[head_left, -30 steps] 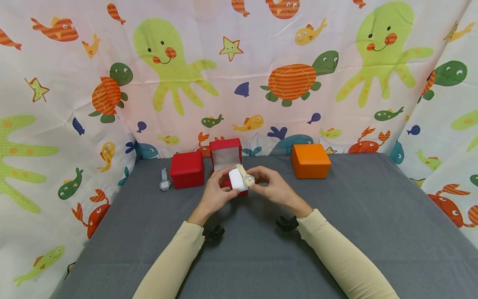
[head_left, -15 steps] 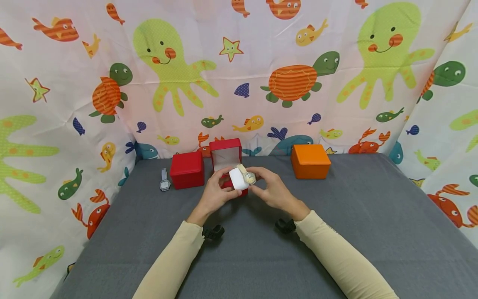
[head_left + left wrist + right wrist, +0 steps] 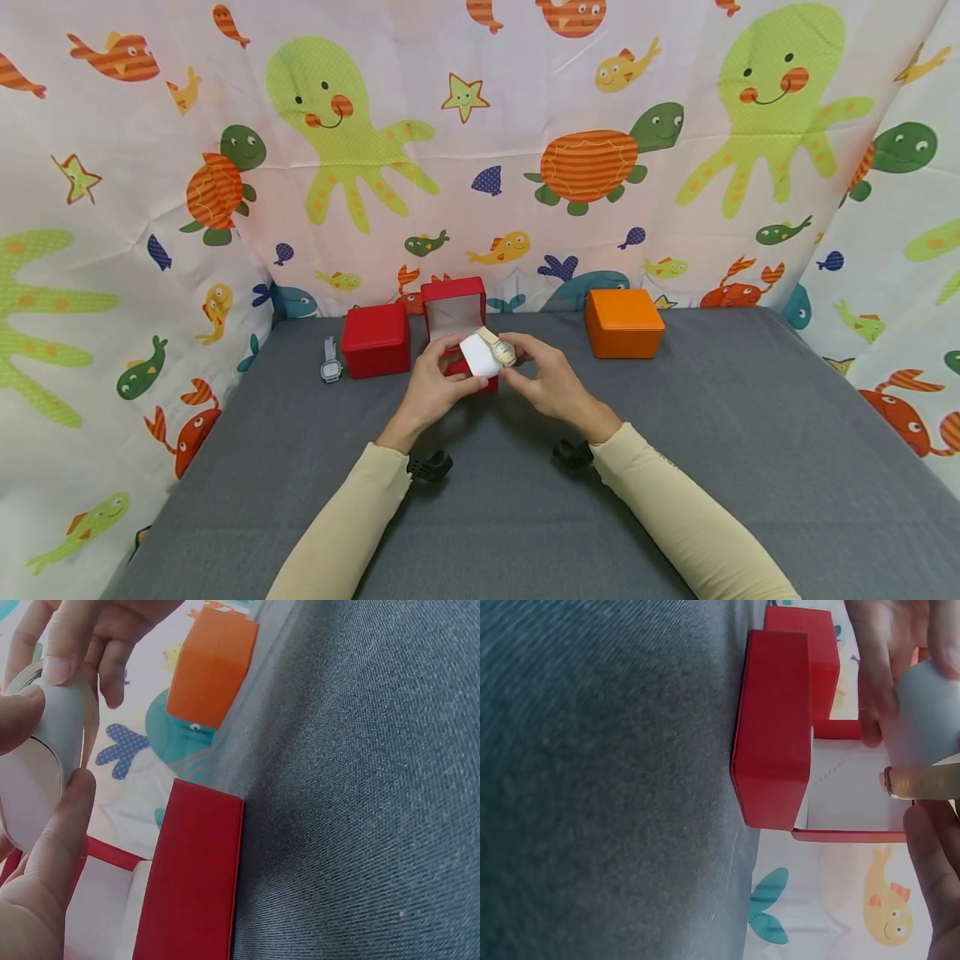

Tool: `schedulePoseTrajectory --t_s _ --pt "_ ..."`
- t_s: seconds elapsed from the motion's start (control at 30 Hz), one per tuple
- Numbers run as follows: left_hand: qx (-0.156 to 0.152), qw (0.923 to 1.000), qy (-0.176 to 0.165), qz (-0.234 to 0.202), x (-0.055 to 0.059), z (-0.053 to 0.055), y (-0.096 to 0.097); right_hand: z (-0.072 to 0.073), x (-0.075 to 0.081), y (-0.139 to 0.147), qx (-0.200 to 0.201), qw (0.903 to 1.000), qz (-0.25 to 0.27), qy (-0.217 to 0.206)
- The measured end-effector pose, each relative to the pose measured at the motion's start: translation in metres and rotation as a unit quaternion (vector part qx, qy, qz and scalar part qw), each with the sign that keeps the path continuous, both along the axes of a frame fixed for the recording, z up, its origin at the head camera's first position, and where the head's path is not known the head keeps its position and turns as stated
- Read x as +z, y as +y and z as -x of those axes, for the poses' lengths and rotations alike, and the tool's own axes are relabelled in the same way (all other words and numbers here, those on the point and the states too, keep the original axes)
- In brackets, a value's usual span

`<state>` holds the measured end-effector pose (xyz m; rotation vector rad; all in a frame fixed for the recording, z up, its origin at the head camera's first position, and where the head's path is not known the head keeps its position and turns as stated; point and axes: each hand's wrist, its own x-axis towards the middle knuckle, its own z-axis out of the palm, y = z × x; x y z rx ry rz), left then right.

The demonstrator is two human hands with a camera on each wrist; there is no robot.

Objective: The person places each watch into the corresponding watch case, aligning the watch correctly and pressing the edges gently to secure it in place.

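In the head view my left hand (image 3: pixel 437 385) grips a small white watch cushion (image 3: pixel 478 357) between thumb and fingers. My right hand (image 3: pixel 553 385) pinches a wristwatch (image 3: pixel 503 354) with a cream strap and a round, pale dial at the cushion's right end. The left wrist view has the strap (image 3: pixel 91 724) looping at the end of the cushion (image 3: pixel 64 712). Its buckle end (image 3: pixel 911 782) points out past the cushion (image 3: pixel 924 720) in the right wrist view. Both are held above the front of an open red watch box (image 3: pixel 454 290) with a pale lining.
A closed red box (image 3: pixel 377 342) stands left of the open one, with a grey watch (image 3: pixel 330 363) lying beside it. To the right is a closed orange box (image 3: pixel 625 325). Grey cloth (image 3: pixel 495 517) covers the table, and a sea-animal curtain (image 3: pixel 480 158) hangs behind.
Over the last second the watch has shifted slightly up and right together with the cushion's end. My right hand has regripped a little; the left hand has barely moved.
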<state>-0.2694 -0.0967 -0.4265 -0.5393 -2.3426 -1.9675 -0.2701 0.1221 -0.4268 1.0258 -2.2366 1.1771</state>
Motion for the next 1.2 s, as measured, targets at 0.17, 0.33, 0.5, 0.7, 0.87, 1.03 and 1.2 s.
schedulePoseTrajectory --t_s 0.17,0.33,0.5,0.7,0.87,1.03,1.2 --pt "-0.001 1.0 0.001 -0.009 -0.002 0.0 0.001 0.0 -0.002 -0.001 -0.001 0.9994 -0.014 0.033" --pt "0.004 0.9998 0.007 -0.015 -0.003 0.0 0.003 -0.001 -0.003 -0.003 -0.014 0.9966 -0.022 0.078" --pt "0.019 0.9998 0.009 -0.008 -0.003 -0.003 0.006 -0.004 -0.003 -0.006 -0.033 0.9918 -0.028 0.12" --pt "0.05 0.9984 0.025 -0.005 -0.001 -0.007 0.01 -0.006 -0.005 -0.01 -0.073 0.9853 -0.033 0.151" --pt "0.07 0.9956 0.062 -0.01 -0.002 -0.008 0.012 -0.009 -0.005 -0.016 -0.103 0.9784 -0.026 0.177" --pt "0.078 0.9937 0.079 -0.015 -0.004 -0.007 0.013 -0.014 -0.004 -0.023 -0.125 0.9744 -0.038 0.183" --pt "0.063 0.9966 0.052 -0.009 -0.001 -0.004 0.008 -0.017 0.004 -0.022 -0.085 0.9884 -0.039 0.12"
